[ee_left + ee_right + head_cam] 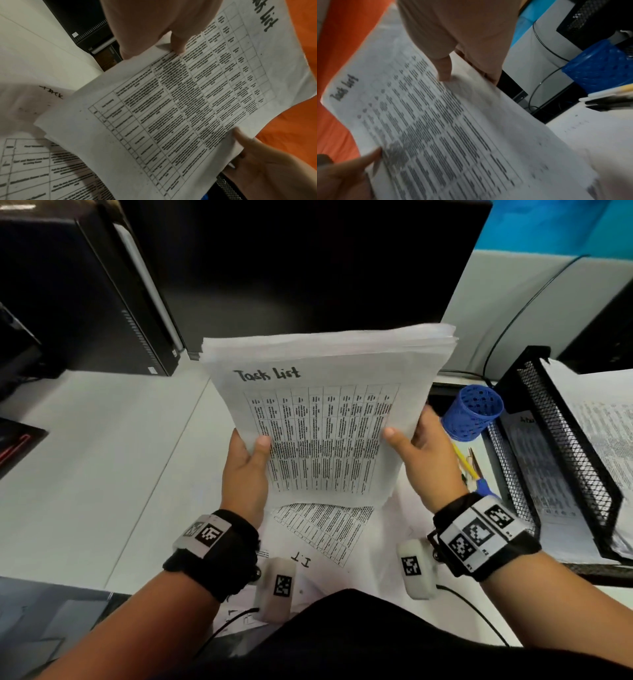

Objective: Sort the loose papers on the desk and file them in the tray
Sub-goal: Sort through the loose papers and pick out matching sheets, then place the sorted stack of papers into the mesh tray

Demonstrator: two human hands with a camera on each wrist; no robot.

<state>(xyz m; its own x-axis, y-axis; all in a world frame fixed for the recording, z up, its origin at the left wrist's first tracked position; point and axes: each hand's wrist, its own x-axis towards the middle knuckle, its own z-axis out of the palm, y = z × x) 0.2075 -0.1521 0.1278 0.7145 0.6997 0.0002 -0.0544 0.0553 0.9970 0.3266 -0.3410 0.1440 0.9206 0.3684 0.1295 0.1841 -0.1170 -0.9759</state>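
Note:
A thick stack of white papers (329, 412), its top sheet headed "Task List" over a printed table, is held upright above the desk. My left hand (245, 460) grips the stack's left edge, thumb on the front. My right hand (423, 450) grips the right edge the same way. The same top sheet (180, 108) fills the left wrist view, and the sheet (436, 135) shows blurred in the right wrist view. More loose sheets (325, 529) lie flat on the desk under the stack. A black mesh tray (561, 440) with papers in it stands at the right.
A blue mesh pen cup (472, 410) lies tipped beside the tray, with pencils and scissors (474, 470) below it. A dark monitor (308, 268) stands behind the stack and a black computer case (85, 296) at the left. The white desk (102, 457) stretches left.

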